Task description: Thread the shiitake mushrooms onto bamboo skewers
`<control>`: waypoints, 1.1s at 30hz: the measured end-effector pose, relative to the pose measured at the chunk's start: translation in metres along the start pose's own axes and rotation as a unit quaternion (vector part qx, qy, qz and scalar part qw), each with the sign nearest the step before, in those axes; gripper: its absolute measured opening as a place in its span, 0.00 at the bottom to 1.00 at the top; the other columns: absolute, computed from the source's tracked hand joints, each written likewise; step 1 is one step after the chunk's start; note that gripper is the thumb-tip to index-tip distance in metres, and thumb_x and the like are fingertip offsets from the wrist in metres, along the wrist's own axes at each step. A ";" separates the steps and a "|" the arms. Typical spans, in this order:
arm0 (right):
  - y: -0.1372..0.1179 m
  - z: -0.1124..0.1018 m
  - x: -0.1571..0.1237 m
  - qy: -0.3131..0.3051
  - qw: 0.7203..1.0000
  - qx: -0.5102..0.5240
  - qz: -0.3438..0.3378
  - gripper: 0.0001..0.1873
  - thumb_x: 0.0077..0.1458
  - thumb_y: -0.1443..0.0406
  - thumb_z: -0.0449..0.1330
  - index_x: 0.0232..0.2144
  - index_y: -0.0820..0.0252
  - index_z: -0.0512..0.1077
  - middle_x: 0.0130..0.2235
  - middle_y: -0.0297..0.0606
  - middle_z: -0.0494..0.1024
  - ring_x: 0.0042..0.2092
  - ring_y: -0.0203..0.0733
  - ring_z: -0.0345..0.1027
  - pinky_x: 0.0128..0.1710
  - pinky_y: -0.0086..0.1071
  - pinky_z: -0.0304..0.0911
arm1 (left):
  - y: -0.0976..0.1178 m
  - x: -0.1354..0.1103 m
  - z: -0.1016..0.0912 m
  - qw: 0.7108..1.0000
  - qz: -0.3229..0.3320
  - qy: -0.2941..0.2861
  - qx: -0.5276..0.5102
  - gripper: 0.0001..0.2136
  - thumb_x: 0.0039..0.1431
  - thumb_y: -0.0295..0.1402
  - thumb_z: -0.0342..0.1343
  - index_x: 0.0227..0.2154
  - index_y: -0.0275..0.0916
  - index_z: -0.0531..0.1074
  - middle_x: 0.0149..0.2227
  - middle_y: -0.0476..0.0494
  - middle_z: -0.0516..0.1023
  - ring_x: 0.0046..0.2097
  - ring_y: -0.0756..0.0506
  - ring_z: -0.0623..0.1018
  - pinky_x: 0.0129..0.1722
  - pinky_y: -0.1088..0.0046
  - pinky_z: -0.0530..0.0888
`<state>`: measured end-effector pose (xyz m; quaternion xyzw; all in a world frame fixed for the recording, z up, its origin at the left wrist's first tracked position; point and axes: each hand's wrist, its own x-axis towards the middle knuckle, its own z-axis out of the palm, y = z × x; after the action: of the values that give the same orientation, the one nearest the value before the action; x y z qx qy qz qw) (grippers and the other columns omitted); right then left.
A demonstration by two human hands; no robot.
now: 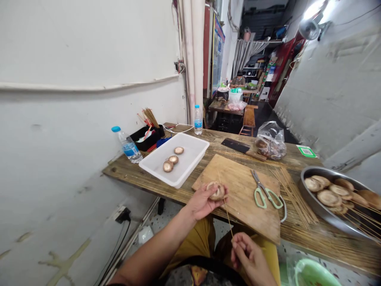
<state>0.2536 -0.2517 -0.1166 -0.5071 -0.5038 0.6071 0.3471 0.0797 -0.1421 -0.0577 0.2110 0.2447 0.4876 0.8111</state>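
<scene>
My left hand (205,201) holds a brown-capped mushroom (218,191) above the near left part of a wooden cutting board (238,178). A thin bamboo skewer (228,218) runs from the mushroom down to my right hand (247,256), whose fingers pinch its lower end. The skewer's tip shows beyond the mushroom's far side. On the board, scissors with pale green handles (264,192) lie to the right of my hands. A white plastic tray (190,169) at the left holds 3 mushrooms (173,159).
Loose skewers (293,194) lie right of the board, beside a metal basin (306,174) of skewered mushrooms. Behind are a cleaver (236,145) and a plastic bag (270,143). Water bottles (128,146) stand at the left and back. A green tub (315,272) sits below; a person (239,80) is far back.
</scene>
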 end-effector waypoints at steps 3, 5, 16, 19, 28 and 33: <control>-0.006 0.000 0.005 0.012 0.999 -0.009 -0.034 0.17 0.53 0.52 0.57 0.34 0.60 0.64 0.18 0.27 0.68 0.23 0.32 0.61 0.26 0.26 0.58 | -0.013 0.002 0.005 0.999 0.028 0.025 0.015 0.10 0.48 0.31 0.62 0.31 0.33 0.68 0.32 0.42 0.75 0.36 0.47 0.76 0.40 0.67 0.73; -0.015 0.000 0.012 0.022 0.999 0.003 -0.039 0.18 0.53 0.52 0.57 0.36 0.60 0.64 0.18 0.25 0.66 0.20 0.30 0.58 0.23 0.25 0.56 | -0.024 0.003 0.010 0.999 0.027 0.031 0.028 0.12 0.46 0.32 0.63 0.31 0.34 0.68 0.31 0.43 0.75 0.33 0.48 0.76 0.37 0.69 0.73; -0.036 0.000 0.052 0.237 0.954 -0.058 -0.173 0.20 0.49 0.56 0.59 0.41 0.63 0.68 0.36 0.42 0.77 0.36 0.41 0.72 0.37 0.34 0.69 | -0.052 0.010 0.016 0.999 0.033 0.011 0.012 0.17 0.44 0.30 0.65 0.38 0.38 0.68 0.32 0.48 0.73 0.33 0.52 0.73 0.36 0.74 0.69; -0.028 -0.009 0.062 0.313 0.918 -0.125 -0.209 0.21 0.49 0.58 0.58 0.44 0.66 0.69 0.38 0.48 0.78 0.35 0.46 0.73 0.40 0.42 0.69 | -0.052 0.003 0.021 0.997 0.044 0.054 0.034 0.19 0.47 0.31 0.63 0.43 0.39 0.67 0.38 0.45 0.74 0.39 0.50 0.74 0.41 0.73 0.68; -0.042 0.012 0.036 0.245 0.899 -0.250 -0.263 0.21 0.54 0.60 0.55 0.50 0.62 0.66 0.41 0.45 0.78 0.36 0.41 0.74 0.37 0.33 0.70 | -0.042 -0.007 0.032 0.994 0.028 0.075 -0.074 0.09 0.51 0.32 0.60 0.33 0.34 0.70 0.31 0.45 0.75 0.34 0.49 0.76 0.39 0.71 0.72; -0.043 -0.009 -0.003 0.169 0.911 -0.291 -0.238 0.14 0.62 0.63 0.45 0.45 0.58 0.67 0.31 0.37 0.75 0.30 0.35 0.72 0.28 0.23 0.68 | -0.015 -0.004 0.022 0.982 0.003 0.110 -0.156 0.07 0.51 0.26 0.58 0.34 0.32 0.69 0.37 0.39 0.76 0.42 0.43 0.76 0.45 0.65 0.73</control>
<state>0.2592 -0.2415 -0.0738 -0.5455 -0.6980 0.2381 0.3982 0.1019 -0.1542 -0.0478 0.0275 0.2532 0.5423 0.8007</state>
